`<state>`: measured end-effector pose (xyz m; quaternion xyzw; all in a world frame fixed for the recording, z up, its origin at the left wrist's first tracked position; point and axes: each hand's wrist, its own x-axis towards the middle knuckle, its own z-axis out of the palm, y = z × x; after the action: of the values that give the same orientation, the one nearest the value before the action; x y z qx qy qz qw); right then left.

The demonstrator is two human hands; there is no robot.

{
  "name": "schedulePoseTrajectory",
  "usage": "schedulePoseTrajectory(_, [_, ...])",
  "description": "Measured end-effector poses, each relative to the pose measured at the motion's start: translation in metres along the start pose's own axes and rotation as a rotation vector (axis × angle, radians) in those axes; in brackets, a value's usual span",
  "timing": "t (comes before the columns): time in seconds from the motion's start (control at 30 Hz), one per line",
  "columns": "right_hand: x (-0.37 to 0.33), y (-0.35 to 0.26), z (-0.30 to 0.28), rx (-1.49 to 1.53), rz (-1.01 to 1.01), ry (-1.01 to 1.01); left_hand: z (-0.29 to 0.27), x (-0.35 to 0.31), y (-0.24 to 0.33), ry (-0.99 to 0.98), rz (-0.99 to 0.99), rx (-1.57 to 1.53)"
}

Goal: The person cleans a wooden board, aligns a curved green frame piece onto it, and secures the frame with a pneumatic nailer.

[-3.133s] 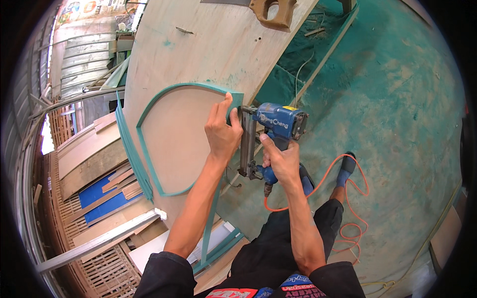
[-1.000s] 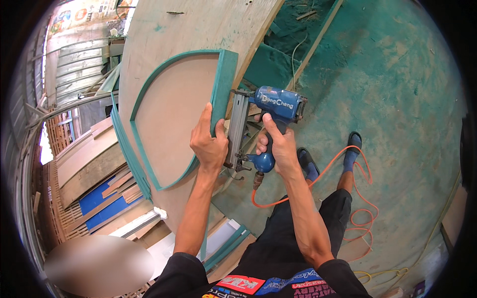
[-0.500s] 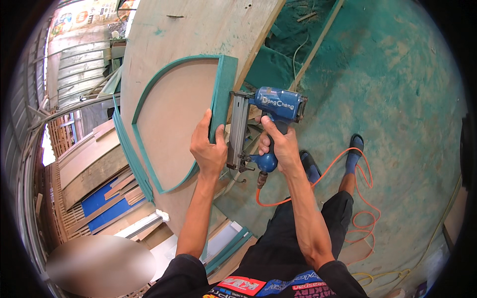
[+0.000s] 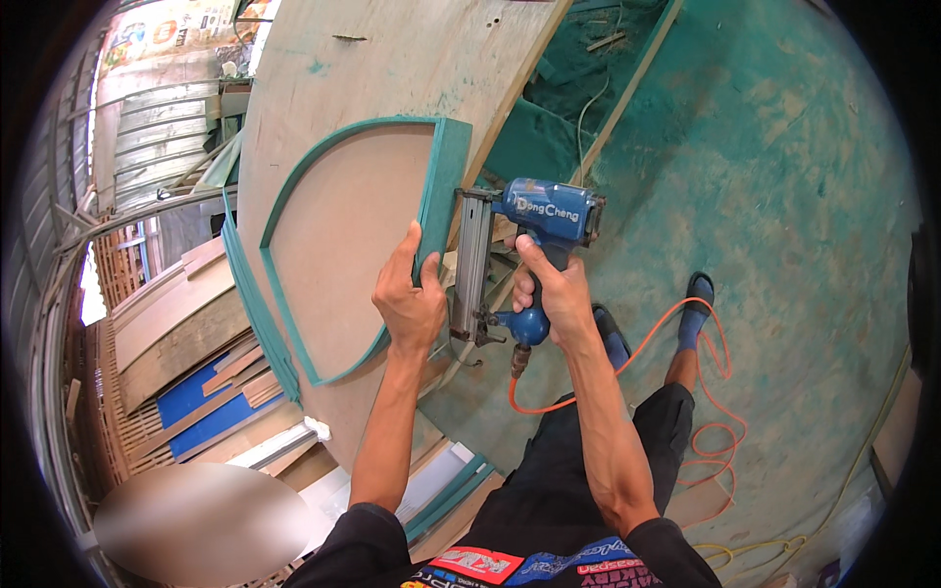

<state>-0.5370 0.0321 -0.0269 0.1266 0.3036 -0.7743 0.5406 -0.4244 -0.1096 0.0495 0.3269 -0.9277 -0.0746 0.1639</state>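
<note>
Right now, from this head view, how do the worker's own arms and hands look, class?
The left hand and right hand are ungloved, and no watch or bracelet shows on either wrist. The left forearm and right forearm are bare. Toward the lower edge, the left sleeve and right sleeve are black fabric, with no print visible on either.

this is a wood workshop. there is a big wooden table (image 4: 412, 64), a pile of flat boards (image 4: 181, 328) and a bunch of long green strips (image 4: 257, 309). a blue nail gun (image 4: 549, 204) is joined to an orange hose (image 4: 539, 412). the floor (image 4: 784, 245) is smeary with green, and one wall (image 4: 157, 152) is made of bumpy metal sheets.
</note>
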Motion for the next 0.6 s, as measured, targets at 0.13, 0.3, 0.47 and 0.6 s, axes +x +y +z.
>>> schedulePoseTrajectory(0.13, [-0.002, -0.006, 0.004, -0.005, 0.019, 0.001, -0.004, 0.001, -0.001, -0.006, -0.002, 0.021])
schedulePoseTrajectory(0.3, [-0.004, -0.014, 0.006, -0.026, 0.028, 0.005, -0.007, 0.001, 0.004, 0.005, -0.030, 0.008])
schedulePoseTrajectory(0.47, [-0.002, -0.040, 0.015, 0.084, -0.039, 0.044, -0.015, -0.008, 0.007, -0.002, -0.103, 0.040])
schedulePoseTrajectory(0.6, [0.012, -0.066, 0.023, 0.047, -0.048, -0.002, -0.015, -0.007, 0.014, 0.053, -0.069, 0.087])
